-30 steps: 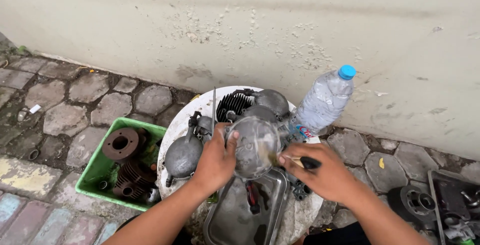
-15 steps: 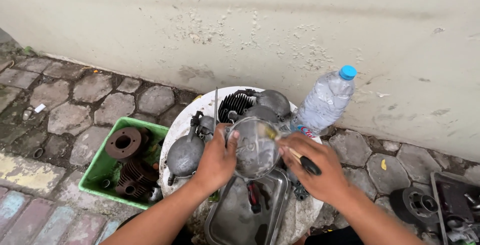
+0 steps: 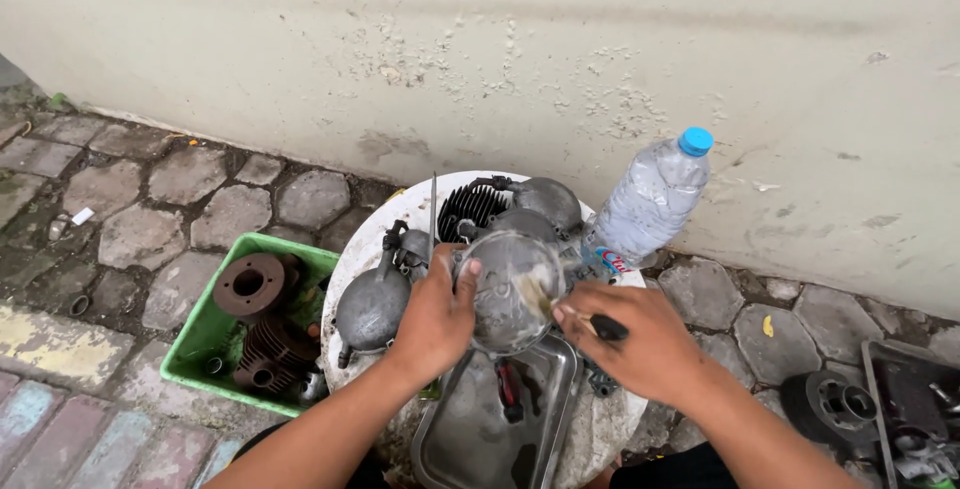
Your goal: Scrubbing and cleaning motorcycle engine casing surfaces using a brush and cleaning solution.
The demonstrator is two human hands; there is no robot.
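The rounded metal engine cover [image 3: 512,289] sits tilted between the hands, above a steel tray [image 3: 470,439]. The left hand [image 3: 435,317] clamps its rim; the right hand [image 3: 640,341], closed on a small brush [image 3: 572,311], has moved its bristles from the cover's edge into the bowl. The bristles blur; what they lift is unclear.

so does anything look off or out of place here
Mainly the plastic bottle: it leans tilted at the white table's far edge by the wall. The rusty parts sit jumbled in the green tub. No spill shows.
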